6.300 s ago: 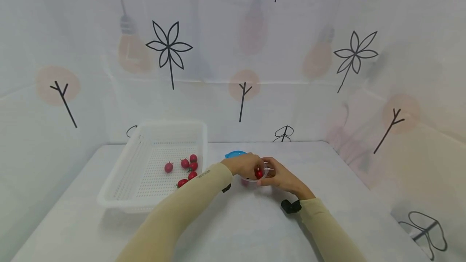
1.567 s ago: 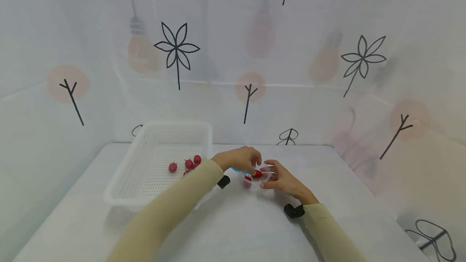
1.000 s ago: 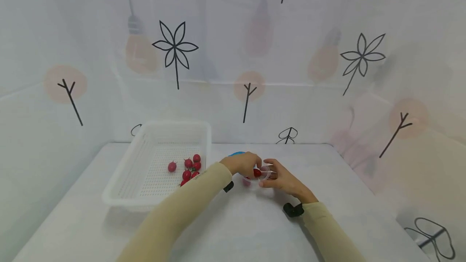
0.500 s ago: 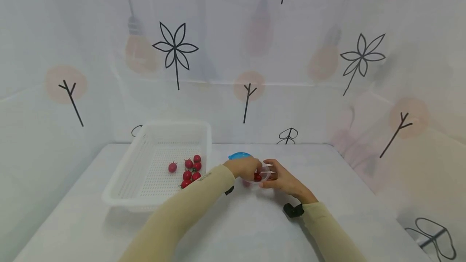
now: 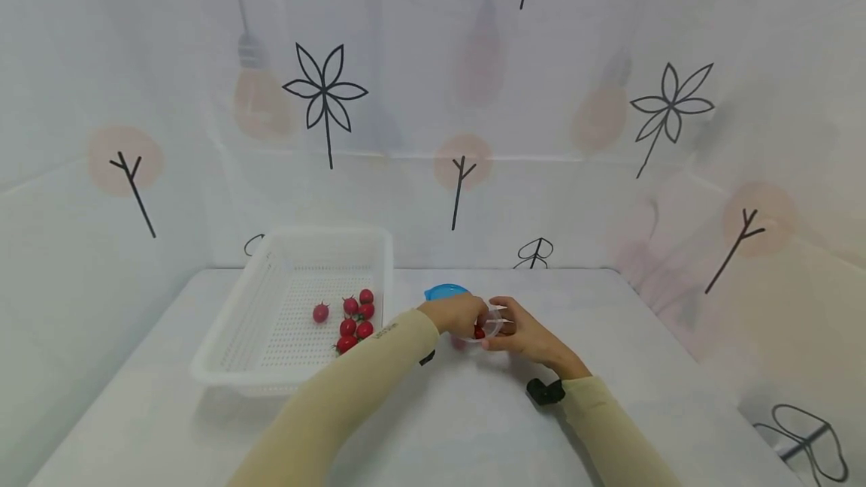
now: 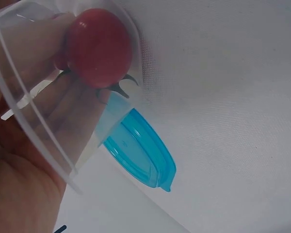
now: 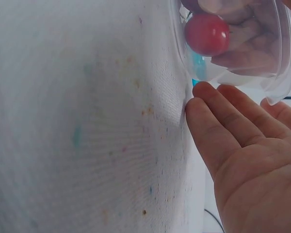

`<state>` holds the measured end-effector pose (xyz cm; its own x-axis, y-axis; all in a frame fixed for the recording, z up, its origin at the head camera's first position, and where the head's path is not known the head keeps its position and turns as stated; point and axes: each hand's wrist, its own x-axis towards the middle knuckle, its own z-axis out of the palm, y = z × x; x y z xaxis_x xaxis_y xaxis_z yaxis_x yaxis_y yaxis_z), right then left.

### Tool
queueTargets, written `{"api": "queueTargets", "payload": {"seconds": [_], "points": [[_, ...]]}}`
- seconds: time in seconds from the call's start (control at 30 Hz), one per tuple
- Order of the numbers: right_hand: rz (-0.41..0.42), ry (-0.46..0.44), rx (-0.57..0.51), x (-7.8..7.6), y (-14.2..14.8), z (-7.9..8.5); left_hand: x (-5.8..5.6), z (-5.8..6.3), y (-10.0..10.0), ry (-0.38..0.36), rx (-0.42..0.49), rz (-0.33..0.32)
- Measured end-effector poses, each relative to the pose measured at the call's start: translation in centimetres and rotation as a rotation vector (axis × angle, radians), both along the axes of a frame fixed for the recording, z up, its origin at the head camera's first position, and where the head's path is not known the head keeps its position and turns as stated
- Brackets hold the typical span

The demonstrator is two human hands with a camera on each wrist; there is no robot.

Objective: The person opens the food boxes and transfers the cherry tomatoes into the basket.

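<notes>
My left hand (image 5: 456, 313) is lowered into a clear plastic container (image 5: 496, 331). Through its wall in the left wrist view, thumb and fingers close round one cherry tomato (image 6: 61, 59), mostly hidden. A second cherry tomato (image 6: 99, 48) with green sepals lies against the wall, nearer that camera; a red cherry tomato (image 7: 207, 34) also shows through the plastic in the right wrist view. My right hand (image 5: 528, 337) is held round the container's right side, its fingers extended and fingertips right at the plastic. Behind the container lies a blue lid (image 5: 445, 291).
A white perforated basket (image 5: 226, 322) stands at the left of the white table (image 5: 460, 427), with several cherry tomatoes (image 5: 348, 327) inside. My left sleeve (image 5: 358, 374) passes in front of its near right corner. A patterned cloth (image 5: 406, 201) hangs behind the table.
From above the container, my left hand has lowered into it, its fingers closing in among the tomatoes. More tomatoes show in the basket than in the oldest frame. My right hand stays almost still.
</notes>
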<state>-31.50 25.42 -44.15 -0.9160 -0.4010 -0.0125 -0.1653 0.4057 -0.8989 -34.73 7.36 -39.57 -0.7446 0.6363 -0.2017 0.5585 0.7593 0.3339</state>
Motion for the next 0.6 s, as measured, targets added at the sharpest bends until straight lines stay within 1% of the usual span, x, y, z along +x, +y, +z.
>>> {"api": "queueTargets", "payload": {"seconds": [0.17, 0.4, 0.6], "points": [[0.003, 0.004, 0.008, -0.14, 0.06, -0.03, -0.12, -0.29, -0.01, 0.000, 0.016, 0.003], [-0.003, -0.001, -0.003, -0.06, -0.06, 0.08, -0.03, -0.16, -0.02, -0.004, 0.012, -0.001], [-0.014, -0.008, 0.012, -0.09, -0.07, 0.06, 0.00, -0.01, -0.06, -0.012, 0.018, -0.012]]}}
